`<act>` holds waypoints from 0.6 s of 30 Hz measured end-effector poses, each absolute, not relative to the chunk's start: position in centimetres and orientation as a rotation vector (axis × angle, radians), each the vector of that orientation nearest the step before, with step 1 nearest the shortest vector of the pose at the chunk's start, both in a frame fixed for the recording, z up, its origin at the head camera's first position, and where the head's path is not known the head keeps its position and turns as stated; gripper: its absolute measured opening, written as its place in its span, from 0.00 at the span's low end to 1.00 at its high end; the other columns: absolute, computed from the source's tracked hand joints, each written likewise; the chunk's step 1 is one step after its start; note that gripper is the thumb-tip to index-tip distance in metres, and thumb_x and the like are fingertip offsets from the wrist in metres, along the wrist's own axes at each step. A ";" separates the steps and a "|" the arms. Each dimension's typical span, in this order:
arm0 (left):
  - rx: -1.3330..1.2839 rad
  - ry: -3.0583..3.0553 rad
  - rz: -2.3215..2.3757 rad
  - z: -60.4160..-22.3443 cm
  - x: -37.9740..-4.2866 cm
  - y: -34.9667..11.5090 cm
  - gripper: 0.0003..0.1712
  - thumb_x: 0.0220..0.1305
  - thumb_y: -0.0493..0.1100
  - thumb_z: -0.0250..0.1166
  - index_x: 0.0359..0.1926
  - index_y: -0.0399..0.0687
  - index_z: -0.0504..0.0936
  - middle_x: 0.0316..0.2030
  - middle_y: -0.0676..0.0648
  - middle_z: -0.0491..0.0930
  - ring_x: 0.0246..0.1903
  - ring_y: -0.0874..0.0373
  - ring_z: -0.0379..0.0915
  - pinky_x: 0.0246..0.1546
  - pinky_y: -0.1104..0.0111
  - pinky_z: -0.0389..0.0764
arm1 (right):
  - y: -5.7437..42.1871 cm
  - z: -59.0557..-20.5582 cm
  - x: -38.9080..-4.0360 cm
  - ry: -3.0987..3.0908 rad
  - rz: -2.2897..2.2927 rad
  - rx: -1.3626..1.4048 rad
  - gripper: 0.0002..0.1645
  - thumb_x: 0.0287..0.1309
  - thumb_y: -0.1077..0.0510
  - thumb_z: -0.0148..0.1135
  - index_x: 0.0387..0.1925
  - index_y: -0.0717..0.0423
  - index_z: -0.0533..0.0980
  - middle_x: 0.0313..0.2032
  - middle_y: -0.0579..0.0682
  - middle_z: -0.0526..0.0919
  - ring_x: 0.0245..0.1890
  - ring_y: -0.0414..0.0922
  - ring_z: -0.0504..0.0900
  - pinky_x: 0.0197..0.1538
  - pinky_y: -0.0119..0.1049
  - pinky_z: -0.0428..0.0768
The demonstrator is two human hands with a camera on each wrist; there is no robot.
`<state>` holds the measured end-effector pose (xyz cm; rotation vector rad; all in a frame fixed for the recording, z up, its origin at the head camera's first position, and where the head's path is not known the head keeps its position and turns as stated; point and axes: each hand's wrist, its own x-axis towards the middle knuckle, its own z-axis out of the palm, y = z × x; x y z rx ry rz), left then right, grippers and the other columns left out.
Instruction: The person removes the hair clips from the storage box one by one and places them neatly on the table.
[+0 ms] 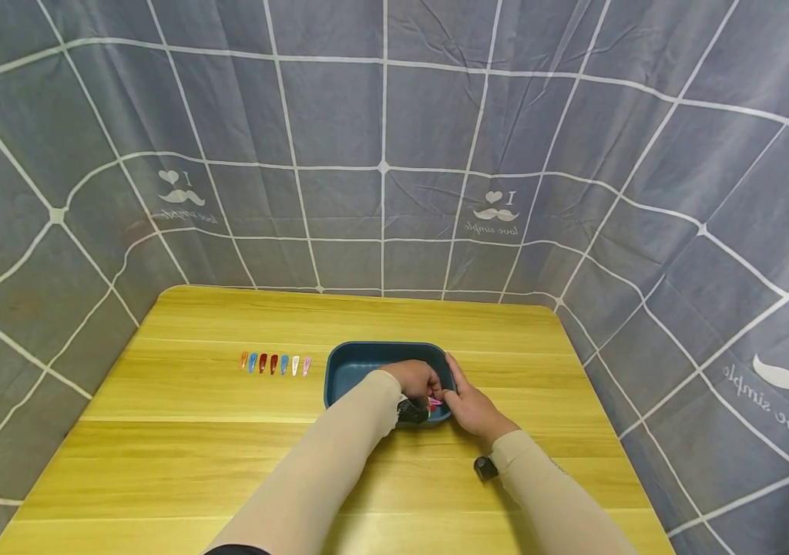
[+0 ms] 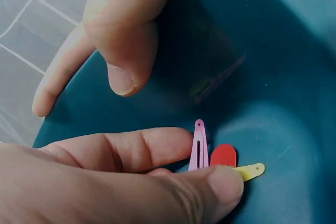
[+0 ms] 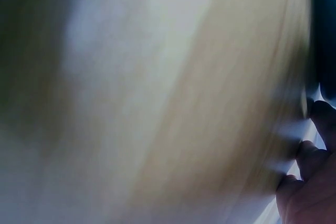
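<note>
My left hand (image 1: 414, 378) reaches down into a dark teal plastic bin (image 1: 353, 379). In the left wrist view its thumb and finger pinch a pink snap hair clip (image 2: 198, 148), whose lower end is hidden behind the thumb. A red hair clip (image 2: 223, 154) and a yellow hair clip (image 2: 253, 171) lie right at the thumb tip, partly covered by it. At the bin's right end my right hand (image 1: 472, 407) grips the wall, thumb over the rim and fingers along the outside. The right wrist view is mostly blurred tabletop, with fingers (image 3: 315, 161) at its edge.
Left of the bin, several hair clips in orange, blue, dark red, white and pink, among them a white clip (image 1: 295, 364), lie in a neat row on the wooden table (image 1: 214, 462). A grey checked curtain (image 1: 339, 200) surrounds the table's back and sides.
</note>
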<state>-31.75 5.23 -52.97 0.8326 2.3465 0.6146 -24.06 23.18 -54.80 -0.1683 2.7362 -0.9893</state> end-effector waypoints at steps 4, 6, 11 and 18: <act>0.836 2.354 0.595 -52.7 -31.7 5.2 0.11 0.64 0.36 0.74 0.44 0.57 0.92 0.41 0.57 0.87 0.42 0.64 0.80 0.51 0.67 0.84 | 23.2 -54.8 -24.0 2.731 -0.991 -0.148 0.44 0.78 0.49 0.42 0.86 0.36 0.37 0.74 0.65 0.71 0.54 0.58 0.83 0.59 0.58 0.78; 0.834 2.359 0.585 -52.5 -31.6 5.2 0.10 0.62 0.37 0.76 0.42 0.57 0.92 0.39 0.57 0.87 0.41 0.64 0.80 0.49 0.67 0.84 | 23.2 -54.8 -24.0 2.731 -0.998 -0.136 0.44 0.78 0.48 0.43 0.86 0.36 0.38 0.74 0.65 0.71 0.58 0.60 0.83 0.61 0.60 0.78; 0.837 2.374 0.553 -52.3 -31.4 5.2 0.07 0.62 0.38 0.77 0.38 0.57 0.91 0.36 0.59 0.87 0.40 0.65 0.81 0.51 0.66 0.85 | 23.2 -54.8 -23.9 2.742 -1.000 -0.136 0.44 0.79 0.47 0.44 0.86 0.36 0.38 0.73 0.65 0.71 0.64 0.65 0.80 0.65 0.64 0.76; 0.847 2.389 0.550 -52.3 -31.2 5.1 0.06 0.63 0.37 0.76 0.36 0.55 0.91 0.35 0.59 0.87 0.38 0.66 0.80 0.49 0.67 0.85 | 23.1 -54.8 -23.8 2.744 -0.998 -0.127 0.44 0.78 0.47 0.45 0.86 0.35 0.39 0.73 0.65 0.72 0.63 0.64 0.81 0.66 0.63 0.76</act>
